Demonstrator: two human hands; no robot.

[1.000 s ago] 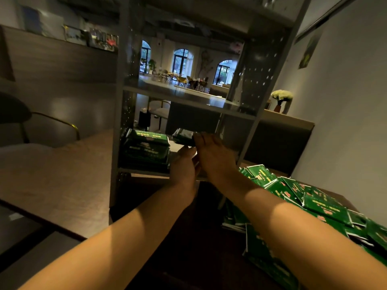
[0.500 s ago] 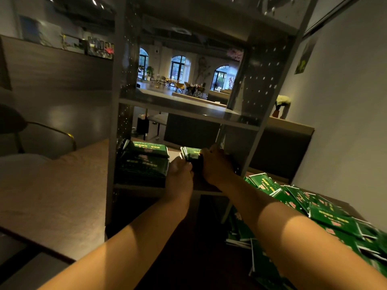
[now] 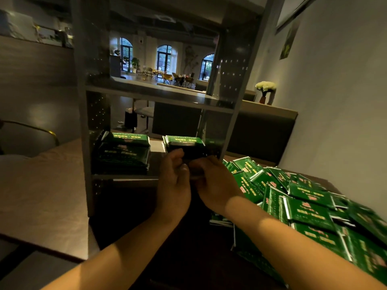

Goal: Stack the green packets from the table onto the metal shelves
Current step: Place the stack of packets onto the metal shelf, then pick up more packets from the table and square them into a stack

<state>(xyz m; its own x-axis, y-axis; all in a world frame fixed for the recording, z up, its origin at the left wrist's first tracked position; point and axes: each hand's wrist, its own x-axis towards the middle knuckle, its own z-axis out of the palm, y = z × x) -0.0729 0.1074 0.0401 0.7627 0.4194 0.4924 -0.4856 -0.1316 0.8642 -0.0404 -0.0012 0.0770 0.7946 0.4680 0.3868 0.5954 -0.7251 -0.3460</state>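
free: shelf gap [image 3: 156, 146] between stacks | blocked right: upright post [image 3: 232, 126]

Scene dim overall. Daylight enters through arched windows [image 3: 164, 57] far beyond the hands. Wide-angle distortion bends frame edges. Packets [image 3: 310, 208] right of the hands blur.

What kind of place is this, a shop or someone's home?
Probably a café or shop, not a home. Beyond the metal shelf lies a big hall with arched windows and many chairs; packets are piled on the table.

Two packet stacks [image 3: 123, 151] on shelf [image 3: 155, 176]
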